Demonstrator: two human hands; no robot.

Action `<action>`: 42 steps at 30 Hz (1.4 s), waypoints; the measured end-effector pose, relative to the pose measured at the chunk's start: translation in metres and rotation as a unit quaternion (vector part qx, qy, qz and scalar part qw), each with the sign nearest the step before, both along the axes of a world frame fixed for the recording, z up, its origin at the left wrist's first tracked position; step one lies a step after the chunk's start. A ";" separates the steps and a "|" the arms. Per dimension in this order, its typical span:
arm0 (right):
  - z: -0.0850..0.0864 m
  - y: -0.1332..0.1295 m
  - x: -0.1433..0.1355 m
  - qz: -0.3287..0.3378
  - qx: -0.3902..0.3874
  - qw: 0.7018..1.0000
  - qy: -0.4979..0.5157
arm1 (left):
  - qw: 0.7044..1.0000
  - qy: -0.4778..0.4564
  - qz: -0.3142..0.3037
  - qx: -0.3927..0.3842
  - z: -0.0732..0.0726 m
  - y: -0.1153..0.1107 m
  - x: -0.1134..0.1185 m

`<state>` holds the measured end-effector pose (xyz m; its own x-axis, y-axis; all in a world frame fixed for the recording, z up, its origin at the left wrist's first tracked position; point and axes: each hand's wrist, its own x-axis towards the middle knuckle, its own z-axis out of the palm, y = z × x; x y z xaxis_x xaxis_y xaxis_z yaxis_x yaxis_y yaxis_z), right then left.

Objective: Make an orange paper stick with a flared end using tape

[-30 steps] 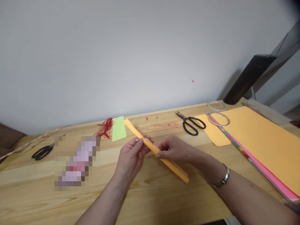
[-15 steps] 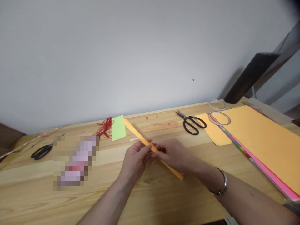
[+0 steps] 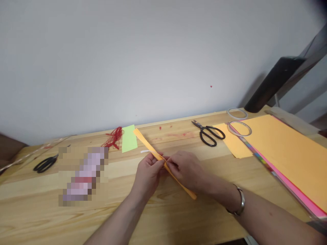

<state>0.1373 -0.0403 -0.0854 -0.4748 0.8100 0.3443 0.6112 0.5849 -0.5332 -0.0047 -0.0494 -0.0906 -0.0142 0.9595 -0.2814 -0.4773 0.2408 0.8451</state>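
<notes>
A narrow folded strip of orange paper (image 3: pixel 146 140) slants across the middle of the head view, its layers fanning slightly at the far end. My left hand (image 3: pixel 148 172) pinches it near the middle between thumb and fingers. Close beside it, my right hand (image 3: pixel 185 168) is closed at the strip's middle, fingertips bunched against the paper. Whether those fingertips also hold something thin is hidden. A small white strip (image 3: pixel 146 151) shows just beyond my left fingers; I cannot tell if it touches the orange paper.
Black-handled scissors (image 3: pixel 208 133) lie behind my right hand, with a second pair (image 3: pixel 46 164) far left. Red string (image 3: pixel 114 137), green paper (image 3: pixel 129 139), a blurred patch (image 3: pixel 85 177), tape rolls (image 3: pixel 239 128) and a stack of orange sheets (image 3: pixel 288 149) are on the wooden table (image 3: pixel 33 207).
My right fingertips have drawn tighter together at the strip's middle. The strip's near end has shifted slightly left and down. More of the small white strip shows beyond my left hand.
</notes>
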 end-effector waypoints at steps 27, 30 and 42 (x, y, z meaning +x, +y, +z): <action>0.001 0.000 0.001 -0.048 -0.071 0.996 -0.018 | 1.000 0.013 -0.011 -0.016 0.003 0.002 -0.003; -0.001 0.000 0.003 -0.049 -0.129 0.990 0.008 | 1.000 0.018 0.001 -0.025 0.005 0.003 -0.005; -0.004 0.002 0.007 -0.016 -0.230 0.972 0.035 | 0.999 0.010 0.019 -0.023 0.005 0.004 -0.009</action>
<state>0.1438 -0.0383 -0.0897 -0.4361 0.8995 -0.0279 0.5780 0.2562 -0.7748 -0.0136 -0.0454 -0.0860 -0.0569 0.9440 -0.3251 -0.4699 0.2620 0.8430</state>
